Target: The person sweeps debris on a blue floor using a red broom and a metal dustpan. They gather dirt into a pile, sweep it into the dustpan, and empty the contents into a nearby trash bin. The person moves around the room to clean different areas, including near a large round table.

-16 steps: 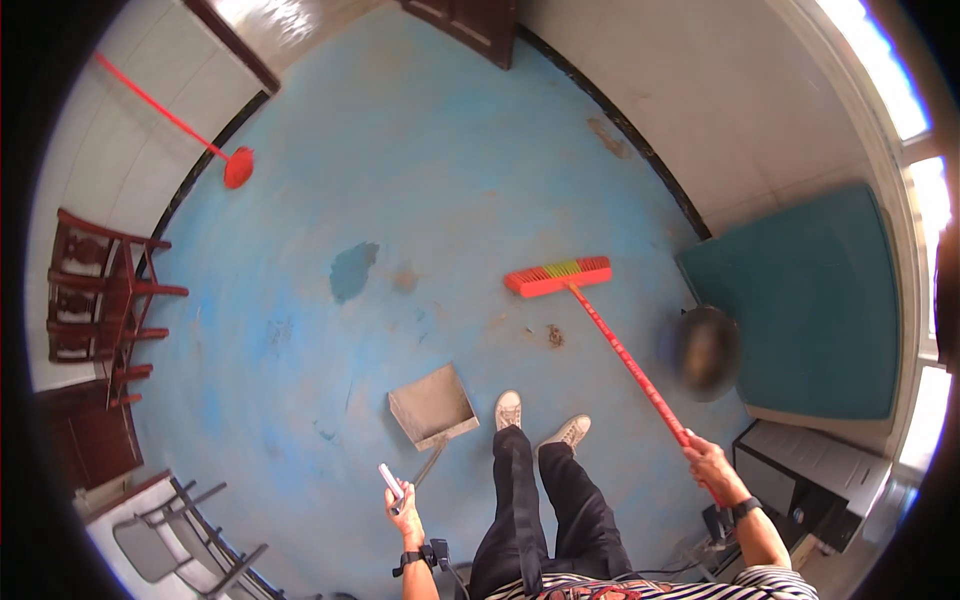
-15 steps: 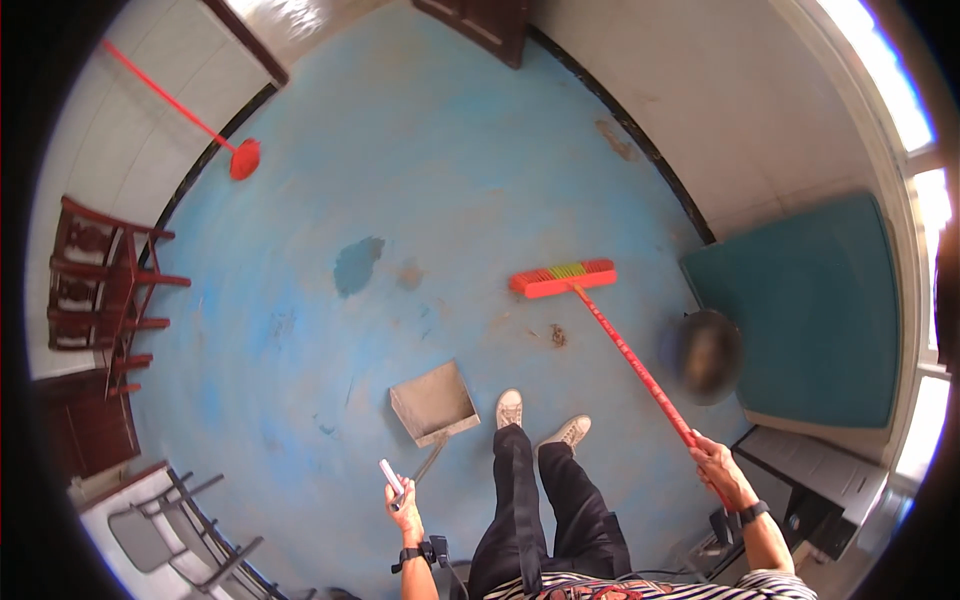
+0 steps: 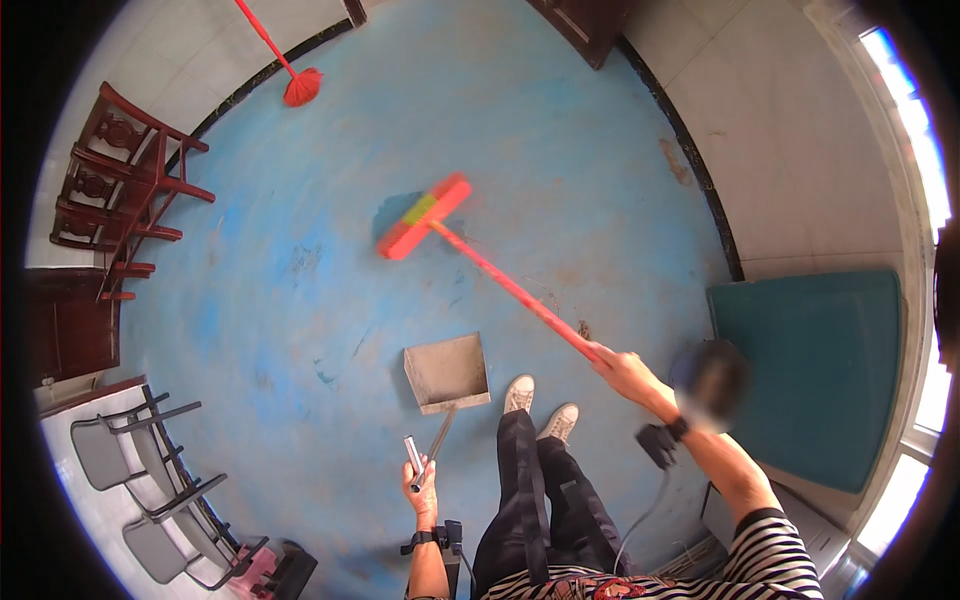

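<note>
My right hand (image 3: 632, 380) grips the red stick of a push broom (image 3: 510, 285), fingers wrapped near its end. The broom's red head with a yellow-green middle is slightly blurred, over a dark patch on the floor ahead. Held in my left hand (image 3: 424, 494) is the handle of a grey metal dustpan (image 3: 447, 372), whose pan rests on the blue floor left of my feet. A small heap of dirt (image 3: 584, 329) lies beside the broom stick, near my right hand.
Dark red wooden chairs (image 3: 150, 180) line the left wall, with grey metal-framed seats (image 3: 150, 470) nearer. Against the far left wall leans another red broom (image 3: 302, 88). A green board (image 3: 805, 370) stands at the right. A dark door (image 3: 585, 25) is at the back.
My right hand has swung the broom leftward and forward, its head going from right of centre to the dark patch. My view has turned somewhat; the left hand keeps the dustpan.
</note>
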The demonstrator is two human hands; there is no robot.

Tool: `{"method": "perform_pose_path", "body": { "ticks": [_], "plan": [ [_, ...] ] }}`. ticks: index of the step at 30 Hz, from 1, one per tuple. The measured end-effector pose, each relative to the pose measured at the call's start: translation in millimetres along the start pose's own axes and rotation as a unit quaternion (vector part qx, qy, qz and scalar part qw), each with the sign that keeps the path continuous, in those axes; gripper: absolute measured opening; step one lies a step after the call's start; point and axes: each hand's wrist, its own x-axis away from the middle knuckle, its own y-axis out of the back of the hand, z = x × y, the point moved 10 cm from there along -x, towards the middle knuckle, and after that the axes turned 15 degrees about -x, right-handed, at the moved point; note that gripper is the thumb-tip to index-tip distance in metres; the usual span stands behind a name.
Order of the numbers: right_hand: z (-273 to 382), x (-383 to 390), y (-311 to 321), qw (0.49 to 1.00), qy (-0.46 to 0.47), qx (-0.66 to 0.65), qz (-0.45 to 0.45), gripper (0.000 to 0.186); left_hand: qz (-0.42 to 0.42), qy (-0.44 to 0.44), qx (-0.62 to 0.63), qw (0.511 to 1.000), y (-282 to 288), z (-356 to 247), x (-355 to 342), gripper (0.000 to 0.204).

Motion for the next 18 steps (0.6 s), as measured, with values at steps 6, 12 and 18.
{"method": "perform_pose_path", "body": {
  "ticks": [6, 12, 18],
  "plan": [
    [32, -93, -88, 0.993, 0.016, 0.106, 0.045, 0.033, 0.006, -0.029, -0.035, 0.999, 0, 3, 0, 0.026],
    [-25, -49, -72, 0.994, -0.009, 0.108, 0.029, 0.037, -0.003, -0.013, -0.027, 1.0, 0, 4, 1, 0.027],
    [-91, 89, -4, 0.991, -0.092, 0.09, 0.028, 0.04, -0.019, -0.04, -0.064, 0.997, 10, 8, 1, 0.028]
  ]
}}
